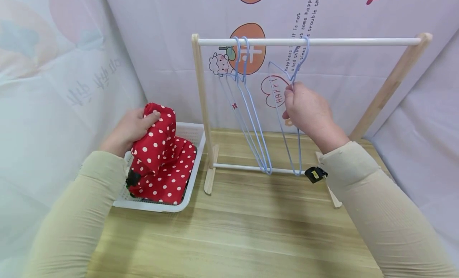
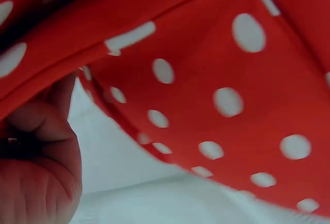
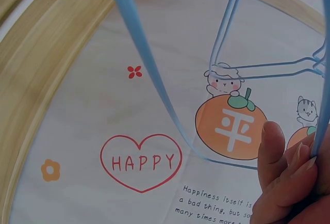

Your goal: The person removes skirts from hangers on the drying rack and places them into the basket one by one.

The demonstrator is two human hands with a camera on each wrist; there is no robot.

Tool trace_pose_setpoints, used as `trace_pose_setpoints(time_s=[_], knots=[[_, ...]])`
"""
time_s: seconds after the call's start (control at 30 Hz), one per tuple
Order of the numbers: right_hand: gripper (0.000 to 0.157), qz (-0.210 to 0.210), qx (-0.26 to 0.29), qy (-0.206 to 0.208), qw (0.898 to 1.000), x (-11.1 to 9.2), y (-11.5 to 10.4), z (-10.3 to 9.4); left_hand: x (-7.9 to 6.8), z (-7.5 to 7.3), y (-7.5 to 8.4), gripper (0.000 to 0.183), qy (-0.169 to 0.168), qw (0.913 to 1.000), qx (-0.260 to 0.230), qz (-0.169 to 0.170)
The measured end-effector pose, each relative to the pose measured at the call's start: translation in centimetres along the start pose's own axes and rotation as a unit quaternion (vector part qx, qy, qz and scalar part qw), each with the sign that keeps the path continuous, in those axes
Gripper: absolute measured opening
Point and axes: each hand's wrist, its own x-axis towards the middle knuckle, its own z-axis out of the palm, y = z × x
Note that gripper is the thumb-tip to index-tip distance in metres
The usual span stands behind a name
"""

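In the head view my left hand point(image 1: 133, 126) grips a red cloth with white polka dots point(image 1: 175, 172), lifting part of it above a white basket point(image 1: 195, 150). The rest of the cloth lies in the basket. The left wrist view shows the dotted fabric close up, with fingers point(image 2: 56, 146) curled at its folded edge. My right hand point(image 1: 308, 108) holds a light blue clothes hanger point(image 1: 299, 150) just below its hook, which still loops over the rack's white rail point(image 1: 358, 42). In the right wrist view the fingers point(image 3: 283, 188) close around the hanger's blue wire.
Two more blue hangers point(image 1: 256, 122) hang on the left part of the rail. Wooden posts point(image 1: 201, 98) carry the rack, and a lower white bar point(image 1: 240, 166) joins its feet. A printed cloth backdrop point(image 1: 172, 43) stands behind the wooden tabletop point(image 1: 229, 230).
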Motion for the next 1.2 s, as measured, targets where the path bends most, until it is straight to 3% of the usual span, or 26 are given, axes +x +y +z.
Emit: trace_pose_setpoints(time_s=[0.2, 0.33, 0.57, 0.77, 0.87, 1.0, 1.1, 1.2], knots=[[0.052, 0.002, -0.002, 0.000, 1.000, 0.0, 0.2, -0.1, 0.8, 2.1, -2.9, 0.091, -0.026, 0.9969, -0.065, -0.036], [0.053, 0.007, -0.002, -0.001, 1.000, 0.0, 0.3, -0.2, 1.5, 3.3, -4.4, 0.096, -0.031, 0.9967, -0.057, -0.050], [0.054, 0.017, -0.001, -0.006, 1.000, 0.0, 0.3, -0.4, 2.5, 5.3, -5.9, 0.083, -0.061, 0.9970, -0.015, -0.045], [0.053, 0.018, -0.004, -0.007, 1.000, 0.0, 0.4, -0.4, 3.3, 6.7, -6.4, 0.071, -0.072, 0.9927, 0.076, -0.060], [0.053, 0.016, -0.007, -0.005, 1.000, 0.1, 0.5, -0.3, 3.3, 7.4, -6.0, 0.059, -0.056, 0.9858, 0.149, -0.054], [0.053, 0.014, -0.005, -0.004, 1.000, 0.1, 0.5, -0.2, 3.1, 8.4, -5.4, 0.056, 0.012, 0.9705, 0.237, -0.041], [0.054, 0.015, -0.001, -0.005, 1.000, 0.1, 0.5, -0.1, 3.1, 9.0, -5.2, 0.065, 0.048, 0.9651, 0.255, -0.038], [0.054, 0.015, 0.000, -0.006, 1.000, 0.2, 0.4, -0.1, 3.2, 9.3, -5.4, 0.073, 0.044, 0.9691, 0.239, -0.046]])
